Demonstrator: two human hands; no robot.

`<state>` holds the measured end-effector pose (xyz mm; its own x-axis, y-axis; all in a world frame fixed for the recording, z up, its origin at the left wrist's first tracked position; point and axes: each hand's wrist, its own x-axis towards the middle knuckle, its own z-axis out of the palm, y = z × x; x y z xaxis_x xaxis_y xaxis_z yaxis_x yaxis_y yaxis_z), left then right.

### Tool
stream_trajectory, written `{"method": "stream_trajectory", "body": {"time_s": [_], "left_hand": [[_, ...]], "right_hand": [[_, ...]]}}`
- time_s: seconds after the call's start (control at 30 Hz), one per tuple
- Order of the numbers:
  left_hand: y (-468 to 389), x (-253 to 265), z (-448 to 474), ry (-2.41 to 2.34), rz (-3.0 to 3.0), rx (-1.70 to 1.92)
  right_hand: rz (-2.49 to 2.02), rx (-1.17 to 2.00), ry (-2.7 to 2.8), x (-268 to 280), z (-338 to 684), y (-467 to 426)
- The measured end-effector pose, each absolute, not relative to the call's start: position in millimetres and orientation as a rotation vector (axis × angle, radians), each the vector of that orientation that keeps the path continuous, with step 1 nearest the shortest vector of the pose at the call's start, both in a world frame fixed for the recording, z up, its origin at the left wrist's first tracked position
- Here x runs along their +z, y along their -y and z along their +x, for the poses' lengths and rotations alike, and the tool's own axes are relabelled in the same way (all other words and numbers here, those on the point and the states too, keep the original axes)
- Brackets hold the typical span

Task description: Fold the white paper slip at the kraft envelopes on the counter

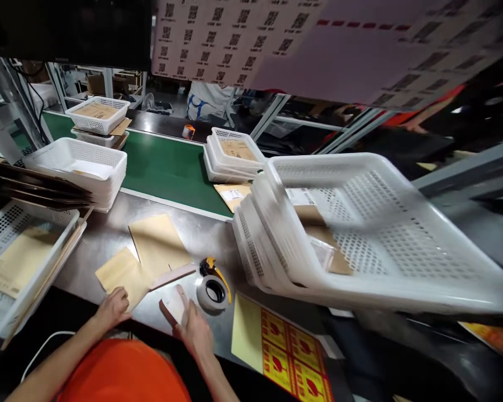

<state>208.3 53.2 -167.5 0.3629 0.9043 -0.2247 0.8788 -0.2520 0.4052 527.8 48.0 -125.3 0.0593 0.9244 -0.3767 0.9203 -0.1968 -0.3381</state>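
**Hands low on the table, envelope and small card under them**

My left hand [112,307] sits at the lower left of the frame, fingers curled loosely and pressed down on the near corner of a small brown envelope [123,275] that lies flat on the steel table [104,234]. My right hand [195,329], lower centre, pinches a small pale card [175,304] between thumb and fingers, holding it tilted just above the table edge. A larger brown envelope [157,243] lies just above the small one, touching it, with a thin strip of board [171,276] along its lower edge.

Just right of the card stands a roll of clear tape [212,291] in a dispenser with a yellow handle. Below and right of it, at the bottom centre, lies a sheet of yellow and red labels [283,352]. A stack of white perforated baskets [339,234] fills the right half, tilted and blurred, with brown paper inside. At the left edge a basket [8,223] holds 1 more envelope. A green belt [167,167] runs across the upper middle, with other white baskets on it and beside it.
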Motion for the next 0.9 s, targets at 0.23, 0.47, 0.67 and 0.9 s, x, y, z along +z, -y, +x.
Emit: {"method": "stream_trajectory", "body": {"time_s": [0.23,0.47,0.67,0.9], "left_hand": [[-62,-177,253,-1.603,2.053,-0.009],[-77,-175,244,-1.726,1.789,-0.071],[-87,-179,232,-1.658,1.733,-0.062],[-80,-183,235,-1.606,1.876,-0.012]], "right_hand": [[-2.319,0.882,1.958,-147,540,-2],[-2.164,0.874,1.974,-156,538,18],[-1.925,1.063,2.227,-141,520,1],[-1.304,1.163,2.764,-126,488,-49]]}}
